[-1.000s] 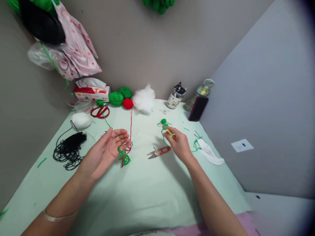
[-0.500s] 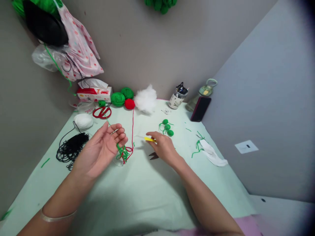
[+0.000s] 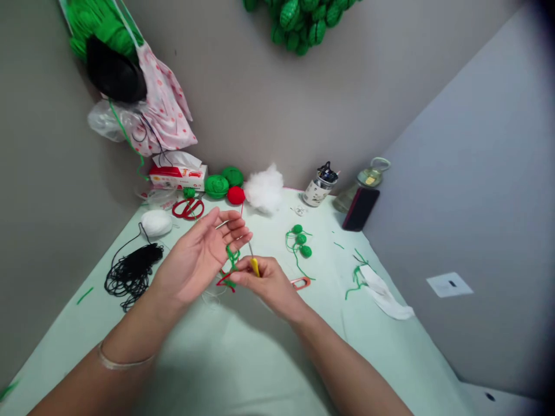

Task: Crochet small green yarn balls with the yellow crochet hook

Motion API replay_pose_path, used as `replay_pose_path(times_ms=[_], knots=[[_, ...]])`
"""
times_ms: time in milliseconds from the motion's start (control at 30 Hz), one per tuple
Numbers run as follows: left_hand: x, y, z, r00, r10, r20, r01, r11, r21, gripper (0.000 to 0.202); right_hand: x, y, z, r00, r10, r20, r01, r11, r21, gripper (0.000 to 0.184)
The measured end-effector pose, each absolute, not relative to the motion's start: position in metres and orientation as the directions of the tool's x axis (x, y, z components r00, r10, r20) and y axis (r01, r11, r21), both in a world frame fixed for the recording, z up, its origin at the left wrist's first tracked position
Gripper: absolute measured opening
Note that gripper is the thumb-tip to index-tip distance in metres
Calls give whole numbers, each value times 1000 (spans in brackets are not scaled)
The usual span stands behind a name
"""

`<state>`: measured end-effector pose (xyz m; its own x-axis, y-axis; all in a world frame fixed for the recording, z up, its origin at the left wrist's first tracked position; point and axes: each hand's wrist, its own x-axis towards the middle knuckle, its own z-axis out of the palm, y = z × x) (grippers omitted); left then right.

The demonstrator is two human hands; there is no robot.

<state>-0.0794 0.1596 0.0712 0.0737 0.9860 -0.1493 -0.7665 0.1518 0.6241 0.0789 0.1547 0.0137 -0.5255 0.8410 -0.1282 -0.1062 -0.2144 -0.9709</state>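
Right hand (image 3: 269, 283) sits low over the table (image 3: 260, 358), forearm coming in from bottom right, knuckles up. Thumb and fingers are pinched on a hook (image 3: 255, 266) by its yellow grip, metal tip pointing up toward the other hand. Left hand (image 3: 203, 255) is raised just beside it, forearm in from bottom left, bracelet at the wrist. Palm faces up and the fingers are stretched out, loosely together, not gripping. Green yarn (image 3: 232, 257) hangs off the left fingertips, tangled with red yarn (image 3: 225, 279) between the two hands. The hook tip is right at that tangle; can't tell if it touches.

Outward: orange snips (image 3: 302, 282) on the table just behind the right hand, partly hidden. Three green balls (image 3: 302, 238) lie a bit farther back. Black yarn (image 3: 132, 271) and a white ball (image 3: 156, 222) are to the left, well apart. Red scissors (image 3: 188, 208), yarn balls (image 3: 217, 186), stuffing (image 3: 265, 189), a jar (image 3: 318, 188) and a phone (image 3: 361, 208) sit along the back wall.
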Motion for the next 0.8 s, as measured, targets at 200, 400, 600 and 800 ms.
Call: replay_pose_path(times_ms=[200,400,600,800], knots=[[-125,178,61,-258,949,182,-351,-268,897,11,117,181,28,-394,903,-173,-215,-274,-937,32],[-155,183,56,-245,913,327,182,-288,940,21,137,194,35,-374,913,-162,-320,-291,-902,34],[-147,184,42,210,971,113,520,-209,828,23,135,191,37,-410,893,-185,-385,-353,-853,33],[-135,190,8,365,923,124,568,-326,756,25,138,186,41,-450,878,-161,-443,-376,-814,26]])
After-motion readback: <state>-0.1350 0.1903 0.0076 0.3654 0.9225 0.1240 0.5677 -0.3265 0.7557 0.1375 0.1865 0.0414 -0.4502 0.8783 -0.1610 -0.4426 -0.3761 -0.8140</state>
